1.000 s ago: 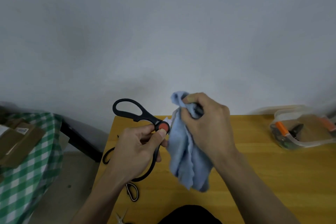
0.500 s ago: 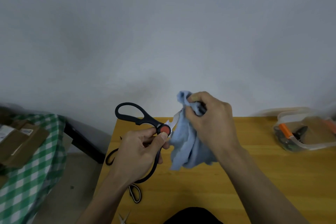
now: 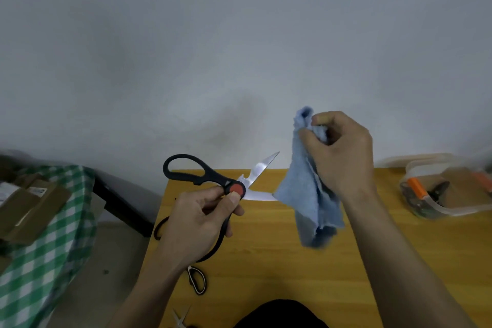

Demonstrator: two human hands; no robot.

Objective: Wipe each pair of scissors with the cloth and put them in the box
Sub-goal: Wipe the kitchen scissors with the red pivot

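**Scissors and cloth held apart above the table**

Head view: my left hand (image 3: pixel 197 217) grips the black scissors (image 3: pixel 213 181), blades spread, over the table (image 3: pixel 266 261). My right hand (image 3: pixel 343 149) pinches the blue cloth (image 3: pixel 306 194) just right of the blades. The box (image 3: pixel 439 192) sits at the table's right edge.

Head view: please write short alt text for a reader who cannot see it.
The left hand holds open black scissors above a wooden table, while the right hand grips a blue cloth beside the blades.

A yellow wooden table (image 3: pixel 266 261) carries small scissors (image 3: pixel 196 279) and a plastic box (image 3: pixel 436 210).
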